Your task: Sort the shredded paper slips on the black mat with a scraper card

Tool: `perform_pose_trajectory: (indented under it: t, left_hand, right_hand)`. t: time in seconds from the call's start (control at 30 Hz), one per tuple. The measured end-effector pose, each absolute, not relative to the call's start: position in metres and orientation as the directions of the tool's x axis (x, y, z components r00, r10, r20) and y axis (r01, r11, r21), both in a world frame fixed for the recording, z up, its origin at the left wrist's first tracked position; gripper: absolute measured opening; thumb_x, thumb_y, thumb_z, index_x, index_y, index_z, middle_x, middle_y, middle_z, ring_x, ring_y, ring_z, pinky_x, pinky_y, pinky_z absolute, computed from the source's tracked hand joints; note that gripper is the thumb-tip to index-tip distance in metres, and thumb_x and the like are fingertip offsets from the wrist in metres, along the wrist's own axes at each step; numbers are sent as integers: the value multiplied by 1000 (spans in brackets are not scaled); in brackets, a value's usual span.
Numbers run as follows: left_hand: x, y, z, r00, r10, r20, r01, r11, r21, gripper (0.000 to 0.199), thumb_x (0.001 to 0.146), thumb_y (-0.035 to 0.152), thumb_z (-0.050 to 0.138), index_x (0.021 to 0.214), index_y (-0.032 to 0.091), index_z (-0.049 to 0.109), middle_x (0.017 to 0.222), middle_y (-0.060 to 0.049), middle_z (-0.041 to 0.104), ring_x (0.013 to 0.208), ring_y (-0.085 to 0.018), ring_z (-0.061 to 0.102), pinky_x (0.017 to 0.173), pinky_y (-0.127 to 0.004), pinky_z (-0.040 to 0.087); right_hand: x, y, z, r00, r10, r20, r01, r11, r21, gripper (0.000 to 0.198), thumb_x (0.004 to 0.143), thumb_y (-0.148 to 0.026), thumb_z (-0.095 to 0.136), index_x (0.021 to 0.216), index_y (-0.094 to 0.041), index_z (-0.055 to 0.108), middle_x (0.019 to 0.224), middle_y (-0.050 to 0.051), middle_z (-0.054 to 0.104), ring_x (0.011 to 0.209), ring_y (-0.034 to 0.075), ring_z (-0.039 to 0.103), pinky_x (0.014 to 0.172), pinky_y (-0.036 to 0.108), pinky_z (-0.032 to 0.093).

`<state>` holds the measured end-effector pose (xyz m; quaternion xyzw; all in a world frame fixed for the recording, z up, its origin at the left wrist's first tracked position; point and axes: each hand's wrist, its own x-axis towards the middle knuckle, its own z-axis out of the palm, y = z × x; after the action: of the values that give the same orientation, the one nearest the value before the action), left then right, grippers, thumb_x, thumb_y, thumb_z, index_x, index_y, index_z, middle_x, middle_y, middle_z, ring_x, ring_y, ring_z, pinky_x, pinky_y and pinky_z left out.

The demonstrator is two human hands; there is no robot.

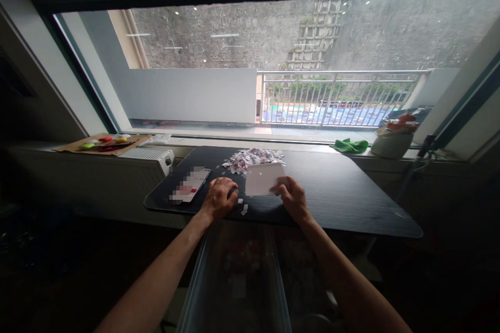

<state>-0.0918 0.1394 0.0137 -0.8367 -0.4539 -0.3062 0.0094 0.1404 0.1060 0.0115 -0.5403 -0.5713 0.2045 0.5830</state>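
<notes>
My right hand (292, 196) grips the right edge of a white rectangular card (262, 179), thumb against fingers. The card is held tilted above the black tabletop (332, 192), partly in front of a heap of small white and reddish paper pieces (252, 157). My left hand (221, 193) lies on the table left of the card, its fingers curled and closed; whether anything is under them is hidden. A few loose white pieces (244, 209) lie just right of it. Left of that hand is a phone (197, 186) with its screen lit and partly blurred out.
Below the table's front edge stands a clear plastic bin (279, 276) with pale pieces inside, dimly seen. A green cloth (349, 145) and a pale container (392, 143) sit on the right sill. A radiator (148, 158) and brown cardboard with coloured items (74, 145) are at left.
</notes>
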Motion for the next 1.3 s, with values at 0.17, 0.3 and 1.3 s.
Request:
perform_pose_trajectory:
  t: [0.17,0.3,1.3]
  left_hand:
    - [-93,146,11,311,800,512,793,-515,324,28,87,34,37,89,22,62,97,-6,65,98,-23,54,91,-42,39]
    - [-94,150,10,254,845,470,803,-455,384,31,87,34,34,91,22,63,100,-6,65,100,-23,55,90,-40,42]
    - [-95,153,9,219,875,431,778,-423,464,32,86,37,36,92,22,65,100,-5,66,101,-23,55,92,-41,41]
  right_hand:
    - [137,108,7,73,900,429,311,388,-867,21,77,-34,52,88,-18,60,74,3,65,63,15,57,54,25,46]
    - [138,107,10,68,905,419,315,379,-870,15,75,-31,53,78,-18,59,65,0,60,57,12,53,51,23,44]
    - [141,104,15,130,929,347,232,311,-922,15,68,-31,53,69,-17,60,58,-2,53,53,11,47,47,21,39]
